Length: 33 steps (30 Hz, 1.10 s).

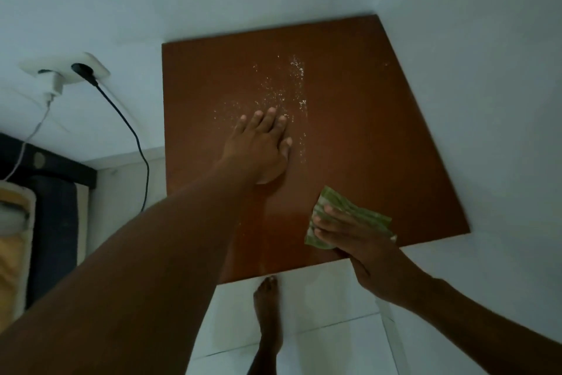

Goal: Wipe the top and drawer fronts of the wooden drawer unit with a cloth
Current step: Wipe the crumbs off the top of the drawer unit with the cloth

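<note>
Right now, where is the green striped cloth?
In the head view, the green striped cloth lies on the brown wooden top near its front right corner, pressed under the fingers of the right hand, right of the flat left hand.

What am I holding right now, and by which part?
The right hand presses the green cloth by its near end, under straight fingers; the left hand lies flat, holding nothing.

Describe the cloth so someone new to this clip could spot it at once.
Find the brown wooden top in the corner of the pale walls. Near its front right edge, the right hand presses a folded cloth. It is the only green, striped thing there; the left hand lies bare beside white crumbs.
</note>
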Motion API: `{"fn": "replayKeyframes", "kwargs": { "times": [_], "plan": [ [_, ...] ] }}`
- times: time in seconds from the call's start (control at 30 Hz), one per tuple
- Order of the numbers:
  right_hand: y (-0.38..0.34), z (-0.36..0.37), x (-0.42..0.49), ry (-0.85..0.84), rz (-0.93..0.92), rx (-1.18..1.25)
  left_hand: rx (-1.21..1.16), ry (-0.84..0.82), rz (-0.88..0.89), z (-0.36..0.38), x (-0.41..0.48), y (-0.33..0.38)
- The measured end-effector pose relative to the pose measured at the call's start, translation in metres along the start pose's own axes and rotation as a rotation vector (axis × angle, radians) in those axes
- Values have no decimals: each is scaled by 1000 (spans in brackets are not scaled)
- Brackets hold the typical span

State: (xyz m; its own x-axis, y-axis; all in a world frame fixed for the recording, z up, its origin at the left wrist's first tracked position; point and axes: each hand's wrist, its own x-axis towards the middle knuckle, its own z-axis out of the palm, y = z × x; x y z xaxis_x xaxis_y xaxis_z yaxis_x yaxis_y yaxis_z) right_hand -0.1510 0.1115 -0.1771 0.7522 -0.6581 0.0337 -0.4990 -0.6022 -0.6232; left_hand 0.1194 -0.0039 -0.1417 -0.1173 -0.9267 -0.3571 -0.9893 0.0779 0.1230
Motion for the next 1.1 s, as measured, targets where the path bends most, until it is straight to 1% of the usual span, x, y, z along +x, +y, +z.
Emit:
{"fn": "replayKeyframes", "kwargs": {
  "times": [0.13, 0.2, 0.27, 0.33, 0.4, 0.5, 0.63, 0.7, 0.77, 0.83, 0.9, 1.03, 1.1],
  "plan": [
    [-16, 14, -43, -40, -58, -27, -30, 1, -36, 16, -56, 12],
    [-27, 13, -54, -63, -46, 16, -49, 13, -41, 32, -91, 12],
    [-39, -3, -48, -77, -33, 78, -73, 30, -49, 40, -113, 7],
    [-43, -31, -17, -40, 5, 129, -104, 51, -70, 39, -117, 0],
    [-37, -69, 35, 82, 69, 160, -125, 71, -81, 31, -108, -9],
    [-7, -123, 129, 230, 120, 28, -138, 85, -89, 15, -75, -30],
    [49, -154, 233, 288, 314, -20, -185, 28, -84, 11, -42, -58],
    [75, -156, 267, 306, 342, -79, -206, 97, -57, 19, -41, -66],
    [102, -151, 292, 287, 323, -113, -198, 167, -49, 25, -40, -68],
    [123, -138, 307, 220, 370, -134, -190, 196, -58, 27, -38, -66],
    [135, -124, 311, 192, 406, -145, -191, 208, -59, 27, -36, -64],
    [138, -110, 307, 255, 359, -149, -210, 234, -48, 30, -37, -68],
    [129, -109, 303, 241, 342, -123, -224, 236, -49, 31, -37, -67]
  ]
}}
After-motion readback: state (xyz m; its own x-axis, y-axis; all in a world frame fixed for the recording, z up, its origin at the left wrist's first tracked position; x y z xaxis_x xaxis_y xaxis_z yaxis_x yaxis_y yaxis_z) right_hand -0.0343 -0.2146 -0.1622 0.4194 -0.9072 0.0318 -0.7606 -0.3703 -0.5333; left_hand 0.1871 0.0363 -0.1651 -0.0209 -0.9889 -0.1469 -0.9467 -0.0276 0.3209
